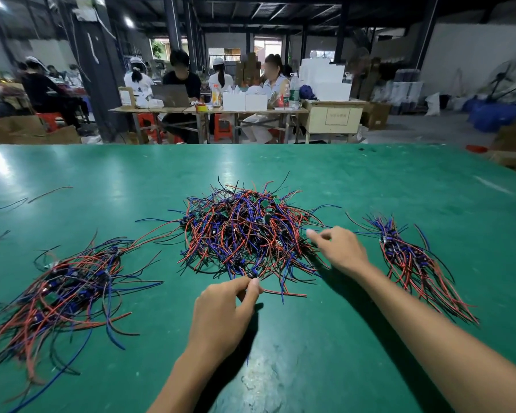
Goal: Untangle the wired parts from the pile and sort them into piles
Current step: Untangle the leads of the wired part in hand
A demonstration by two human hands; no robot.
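Head view. I look down on a green work table (370, 186) carrying three heaps of wired parts. The central tangled pile (245, 231) of red, blue and black leads, with small green circuit boards (276, 202) showing near its far edge, lies in the middle of the table. A sorted pile on the left (63, 290) spreads loosely, its leads fanning toward the near left corner. A sorted pile on the right (408, 257) is narrower, its leads running roughly parallel toward the near right.

My left hand (224, 311) is at the near edge of the central tangled pile; thumb and forefinger are closed in a pinch on a small dark wired part (252, 274) at the pile's rim, the remaining fingers curled beneath. My right hand (340, 248) lies at the right edge of the same pile, between it and the right heap; the forefinger is extended to the wires, the other fingers loosely bent, and I cannot tell whether it grasps any lead.

A few stray wires (21, 201) lie apart at the far left of the table. Beyond the table, seated workers (179, 81) sit at benches stacked with white boxes (325, 79).
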